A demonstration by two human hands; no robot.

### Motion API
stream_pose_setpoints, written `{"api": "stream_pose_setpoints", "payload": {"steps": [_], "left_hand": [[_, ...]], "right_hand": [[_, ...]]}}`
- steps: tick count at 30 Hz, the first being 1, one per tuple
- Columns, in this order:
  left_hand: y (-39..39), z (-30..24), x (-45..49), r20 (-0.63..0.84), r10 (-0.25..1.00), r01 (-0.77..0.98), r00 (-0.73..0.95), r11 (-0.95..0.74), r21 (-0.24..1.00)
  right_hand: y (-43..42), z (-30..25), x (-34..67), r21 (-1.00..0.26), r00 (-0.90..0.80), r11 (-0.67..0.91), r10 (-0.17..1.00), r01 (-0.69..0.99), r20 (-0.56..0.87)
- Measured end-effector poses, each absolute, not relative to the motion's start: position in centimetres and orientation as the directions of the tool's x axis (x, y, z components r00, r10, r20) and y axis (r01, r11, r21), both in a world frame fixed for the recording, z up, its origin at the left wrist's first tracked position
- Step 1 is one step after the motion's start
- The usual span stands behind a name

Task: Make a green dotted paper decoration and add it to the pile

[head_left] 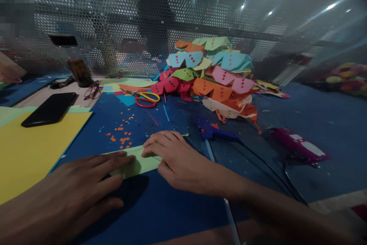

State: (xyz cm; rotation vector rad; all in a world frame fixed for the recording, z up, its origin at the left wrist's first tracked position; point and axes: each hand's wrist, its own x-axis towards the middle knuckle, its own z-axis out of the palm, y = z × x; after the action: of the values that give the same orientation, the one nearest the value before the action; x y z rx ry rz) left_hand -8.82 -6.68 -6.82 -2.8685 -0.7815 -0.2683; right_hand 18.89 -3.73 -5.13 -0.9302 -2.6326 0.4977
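Note:
A light green folded paper (137, 163) lies on the blue table (172, 214) just in front of me. My left hand (83, 187) lies flat on its left end with fingers stretched out. My right hand (174, 157) presses down on its right end, fingers bent and held together on the paper's top edge. Small orange and blue paper scraps (123, 134) are scattered just beyond the paper.
A pile of folded coloured paper pieces (212, 73) sits at the back centre, red-and-yellow scissors (146, 98) left of it. A blue glue gun (218, 134) and a purple glue gun (298, 145) lie right. Yellow sheet (25, 149) and black phone (48, 109) are left. Perforated metal screen (114, 19) behind.

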Motion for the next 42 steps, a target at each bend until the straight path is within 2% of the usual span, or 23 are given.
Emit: {"api": "stream_pose_setpoints", "payload": {"steps": [6,14,28,34,42], "left_hand": [[-6.7,-6.4,-7.7,0.258,0.455,0.499,0.852,-0.855,-0.139],[-6.2,-6.3,-7.5,0.286,0.436,0.487,0.853,-0.863,-0.137],[-6.1,-6.4,-8.0,0.315,0.496,0.517,0.809,-0.856,0.020],[-5.9,-6.8,-9.8,0.204,0.510,0.512,0.835,-0.858,0.047],[-5.8,-6.3,-10.9,0.181,0.546,0.526,0.818,-0.838,0.145]], "right_hand": [[-3.8,-5.5,18.2,-0.409,-0.699,0.710,0.684,0.573,0.208],[-3.6,-5.4,18.6,-0.408,-0.726,0.729,0.658,0.549,0.198],[-2.9,-5.0,19.8,-0.492,-0.783,0.731,0.604,0.472,0.146],[-2.9,-5.3,19.9,-0.493,-0.779,0.732,0.606,0.469,0.159],[-2.7,-5.4,19.9,-0.507,-0.780,0.724,0.608,0.468,0.147]]}}
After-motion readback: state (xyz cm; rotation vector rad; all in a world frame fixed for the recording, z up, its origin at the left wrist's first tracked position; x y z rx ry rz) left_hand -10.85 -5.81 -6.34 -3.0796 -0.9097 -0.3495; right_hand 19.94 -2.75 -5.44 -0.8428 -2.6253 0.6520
